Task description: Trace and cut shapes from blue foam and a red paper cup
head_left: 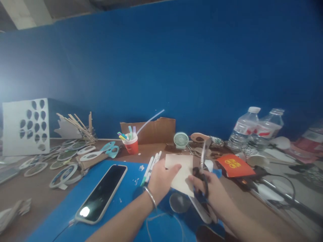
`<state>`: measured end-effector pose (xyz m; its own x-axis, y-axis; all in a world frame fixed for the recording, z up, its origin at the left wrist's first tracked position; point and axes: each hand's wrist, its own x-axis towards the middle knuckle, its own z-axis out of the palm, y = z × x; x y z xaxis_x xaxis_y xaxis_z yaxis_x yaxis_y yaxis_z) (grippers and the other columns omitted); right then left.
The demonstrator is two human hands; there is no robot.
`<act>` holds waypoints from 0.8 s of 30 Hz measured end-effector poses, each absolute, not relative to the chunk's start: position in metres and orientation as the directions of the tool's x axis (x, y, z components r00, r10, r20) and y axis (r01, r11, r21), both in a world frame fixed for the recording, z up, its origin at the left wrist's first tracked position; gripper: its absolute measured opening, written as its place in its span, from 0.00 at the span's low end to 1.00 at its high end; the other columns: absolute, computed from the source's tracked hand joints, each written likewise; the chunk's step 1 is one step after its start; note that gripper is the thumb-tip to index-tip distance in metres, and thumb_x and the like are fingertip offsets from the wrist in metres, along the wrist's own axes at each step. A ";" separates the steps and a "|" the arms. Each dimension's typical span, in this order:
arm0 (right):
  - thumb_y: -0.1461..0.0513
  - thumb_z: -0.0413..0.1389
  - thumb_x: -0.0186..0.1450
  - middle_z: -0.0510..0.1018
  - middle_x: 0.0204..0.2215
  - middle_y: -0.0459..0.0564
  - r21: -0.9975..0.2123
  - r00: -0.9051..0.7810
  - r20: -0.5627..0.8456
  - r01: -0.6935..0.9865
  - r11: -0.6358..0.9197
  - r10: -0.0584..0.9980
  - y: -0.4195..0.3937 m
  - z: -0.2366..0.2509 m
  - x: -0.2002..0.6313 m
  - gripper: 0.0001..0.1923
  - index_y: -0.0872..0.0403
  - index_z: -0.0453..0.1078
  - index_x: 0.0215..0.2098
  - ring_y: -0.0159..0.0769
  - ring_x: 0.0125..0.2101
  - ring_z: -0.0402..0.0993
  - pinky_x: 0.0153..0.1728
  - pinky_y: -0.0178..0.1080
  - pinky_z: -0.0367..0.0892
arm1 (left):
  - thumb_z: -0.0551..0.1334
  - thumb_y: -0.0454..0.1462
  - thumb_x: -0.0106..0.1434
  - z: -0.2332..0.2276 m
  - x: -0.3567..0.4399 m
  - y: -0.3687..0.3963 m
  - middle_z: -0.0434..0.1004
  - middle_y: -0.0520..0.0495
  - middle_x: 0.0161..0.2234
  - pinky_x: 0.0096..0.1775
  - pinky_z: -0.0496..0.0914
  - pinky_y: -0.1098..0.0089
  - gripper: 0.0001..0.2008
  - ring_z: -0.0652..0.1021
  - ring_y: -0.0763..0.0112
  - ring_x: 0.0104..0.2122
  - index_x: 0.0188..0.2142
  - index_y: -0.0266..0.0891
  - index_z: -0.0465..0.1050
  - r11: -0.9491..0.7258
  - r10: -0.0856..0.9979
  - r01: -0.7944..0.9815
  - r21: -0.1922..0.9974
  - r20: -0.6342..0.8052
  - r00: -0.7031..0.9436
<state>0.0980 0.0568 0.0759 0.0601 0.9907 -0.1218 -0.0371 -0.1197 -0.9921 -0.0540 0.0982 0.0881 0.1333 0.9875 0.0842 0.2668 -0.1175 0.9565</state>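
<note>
My left hand (pixel 161 179), with a silver bangle at its wrist, grips a cream piece of paper (pixel 180 173) along its left side, thumb on top. In my right hand (pixel 210 188) are scissors (pixel 205 154) with dark handles, their blades pointing up and away from me beside the paper's right edge. The fingertips of that hand also touch the paper's lower right. Below the paper, a grey round piece (pixel 179 202) rests on the blue mat (pixel 133 208). Several white markers (pixel 152 164) lie just beyond my left hand.
A phone (pixel 103 193) with a cable lies on the mat to the left. Behind stand a red cup of pens (pixel 131 146), a small green fan (pixel 181 139) and water bottles (pixel 244 127). Rings (pixel 64 176) crowd the left; an orange packet (pixel 236 165) lies right.
</note>
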 end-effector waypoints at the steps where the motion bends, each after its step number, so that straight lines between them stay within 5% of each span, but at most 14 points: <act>1: 0.54 0.60 0.50 0.61 0.14 0.39 -0.995 0.099 -0.089 -0.057 -0.084 0.991 0.058 0.075 0.100 0.16 0.56 0.61 0.19 0.26 0.18 0.54 0.20 0.32 0.50 | 0.60 0.43 0.54 0.089 -0.054 0.097 0.77 0.45 0.30 0.23 0.67 0.74 0.13 0.76 0.69 0.26 0.36 0.37 0.73 -0.129 0.978 0.260 0.957 0.081 0.191; 7: 0.55 0.62 0.48 0.60 0.16 0.39 -0.975 0.262 -0.075 -0.220 -0.016 0.962 0.062 0.075 0.106 0.16 0.55 0.62 0.23 0.27 0.19 0.53 0.21 0.32 0.52 | 0.64 0.41 0.50 0.088 -0.047 0.091 0.77 0.45 0.34 0.28 0.69 0.71 0.15 0.76 0.66 0.31 0.38 0.38 0.71 -0.055 0.959 0.148 0.987 0.011 0.282; 10: 0.54 0.62 0.46 0.60 0.16 0.40 -0.981 0.336 -0.050 -0.193 0.017 0.940 0.061 0.084 0.105 0.17 0.55 0.61 0.21 0.27 0.19 0.53 0.21 0.33 0.52 | 0.62 0.47 0.51 0.086 -0.046 0.090 0.76 0.47 0.31 0.19 0.62 0.76 0.20 0.73 0.75 0.21 0.41 0.38 0.67 0.183 0.939 0.000 0.983 -0.175 0.297; 13: 0.53 0.62 0.46 0.60 0.16 0.40 -0.991 0.405 -0.011 -0.128 0.045 0.914 0.059 0.092 0.106 0.17 0.55 0.60 0.20 0.27 0.19 0.52 0.21 0.33 0.52 | 0.54 0.53 0.55 0.083 -0.047 0.090 0.71 0.50 0.21 0.13 0.51 0.78 0.22 0.65 0.80 0.13 0.34 0.36 0.67 0.364 0.825 0.075 0.928 -0.359 0.436; 16: 0.53 0.61 0.47 0.61 0.17 0.41 -0.991 0.385 -0.025 -0.130 0.027 0.923 0.062 0.089 0.108 0.17 0.55 0.61 0.21 0.27 0.19 0.54 0.21 0.33 0.54 | 0.56 0.50 0.55 0.081 -0.048 0.090 0.67 0.52 0.14 0.14 0.54 0.78 0.19 0.65 0.79 0.12 0.26 0.35 0.67 0.238 0.819 0.173 0.956 -0.293 0.493; 20: 0.52 0.59 0.52 0.60 0.18 0.40 -0.981 0.202 -0.055 -0.193 -0.016 0.978 0.068 0.077 0.111 0.16 0.55 0.61 0.26 0.27 0.20 0.54 0.20 0.31 0.53 | 0.58 0.47 0.54 0.085 -0.050 0.094 0.62 0.55 0.12 0.15 0.57 0.77 0.18 0.63 0.79 0.12 0.19 0.36 0.62 0.073 0.923 0.192 0.979 -0.139 0.360; 24: 0.50 0.57 0.54 0.64 0.22 0.42 -0.997 -0.112 -0.075 0.036 -0.071 0.991 0.066 0.073 0.113 0.18 0.56 0.64 0.32 0.29 0.23 0.58 0.21 0.31 0.53 | 0.53 0.48 0.59 0.093 -0.056 0.101 0.60 0.57 0.13 0.17 0.56 0.78 0.19 0.62 0.81 0.13 0.19 0.38 0.58 -0.076 0.992 0.178 0.981 0.056 0.115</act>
